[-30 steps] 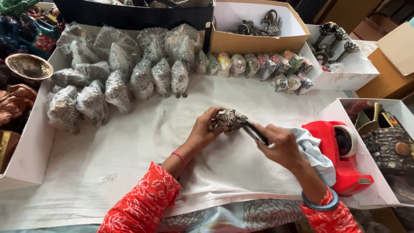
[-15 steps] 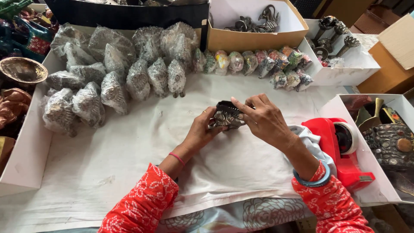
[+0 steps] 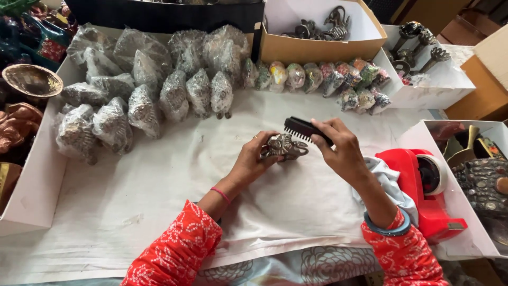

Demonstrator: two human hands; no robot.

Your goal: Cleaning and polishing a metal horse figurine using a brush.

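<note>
My left hand (image 3: 253, 159) grips a small dark metal figurine (image 3: 283, 146) just above the white cloth (image 3: 159, 180) that covers the table. In my right hand (image 3: 338, 147) is a black brush (image 3: 302, 128), its bristles pointing down at the figurine's top. Both sleeves are red with a white print. A pale cloth (image 3: 389, 182) lies under my right forearm.
Several plastic-wrapped figurines (image 3: 159, 79) are piled at the back left, and small coloured wrapped ones (image 3: 328, 79) stand in a row. A cardboard box (image 3: 317, 32) holds metal pieces. A red tape dispenser (image 3: 428, 185) sits at the right, brass bowls (image 3: 32, 79) at the left.
My right hand has lifted the brush from beside the figurine and brought it over the top. The left hand keeps hold of the figurine, turned a little.
</note>
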